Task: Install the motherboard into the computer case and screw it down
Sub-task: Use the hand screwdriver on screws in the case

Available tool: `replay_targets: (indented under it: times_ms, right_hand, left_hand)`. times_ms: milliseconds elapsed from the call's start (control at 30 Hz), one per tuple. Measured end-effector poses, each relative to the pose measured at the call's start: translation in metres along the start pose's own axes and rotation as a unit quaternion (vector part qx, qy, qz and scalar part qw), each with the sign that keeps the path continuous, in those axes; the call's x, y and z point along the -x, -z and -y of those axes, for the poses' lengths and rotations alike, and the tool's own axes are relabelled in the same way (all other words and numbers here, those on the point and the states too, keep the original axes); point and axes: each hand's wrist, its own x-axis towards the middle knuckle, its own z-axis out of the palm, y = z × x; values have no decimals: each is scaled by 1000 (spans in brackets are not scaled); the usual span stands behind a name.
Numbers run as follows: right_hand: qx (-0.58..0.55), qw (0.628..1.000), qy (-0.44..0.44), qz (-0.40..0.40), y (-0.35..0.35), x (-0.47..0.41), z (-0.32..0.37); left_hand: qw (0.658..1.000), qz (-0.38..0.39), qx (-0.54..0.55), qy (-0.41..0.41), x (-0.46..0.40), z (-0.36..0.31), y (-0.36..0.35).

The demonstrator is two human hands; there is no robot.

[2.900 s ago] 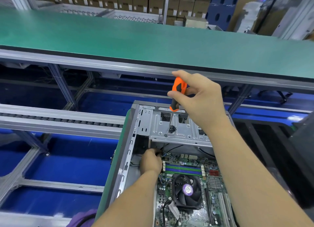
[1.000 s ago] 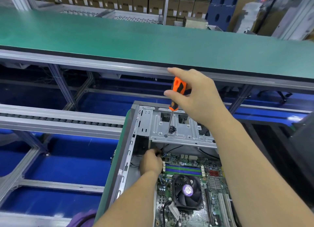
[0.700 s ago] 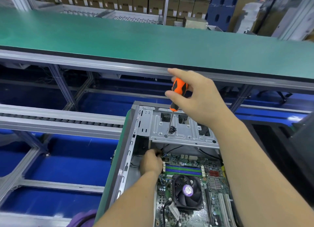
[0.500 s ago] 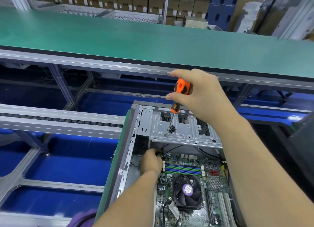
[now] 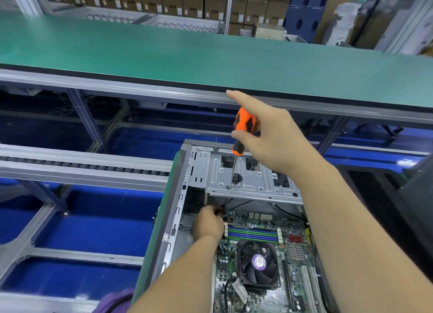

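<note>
With the screwdriver (image 5: 243,127) gripped in the right hand (image 5: 269,139) and the left hand (image 5: 207,223), its grip unclear, at the motherboard (image 5: 257,242) corner, the tip should be kept upright and seated.

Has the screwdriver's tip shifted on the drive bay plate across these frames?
No. The screwdriver tip stays beside the screw pile on the drive bay plate; only the right hand regrips the handle.

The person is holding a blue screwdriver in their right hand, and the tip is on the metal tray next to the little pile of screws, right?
Almost. The screwdriver has an orange and black handle, not blue. The head view shows it. The rest holds: the right hand grips it, and its tip rests on the metal tray beside the little pile of screws.
</note>
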Motion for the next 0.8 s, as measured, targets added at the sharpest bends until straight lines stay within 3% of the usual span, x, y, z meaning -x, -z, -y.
replay_targets:
  times_ms: [67, 200, 333, 533, 800]
  right_hand:
    - [56, 997, 11, -43, -1, -1, 2]
    - [-86, 996, -13, 23, -4, 3, 2]
    - [40, 999, 3, -29, 0, -2, 0]
    - [1, 1000, -11, 22, 0, 2, 0]
    - [16, 998, 6, -65, -9, 3, -2]
  left_hand:
    - [1000, 0, 3, 3, 2, -2, 1]
    - [1000, 4, 7, 4, 3, -3, 2]
    - [1000, 0, -8, -4, 4, -3, 2]
    - [996, -4, -91, -2, 13, -1, 5]
    - [984, 39, -150, 84, 22, -2, 17]
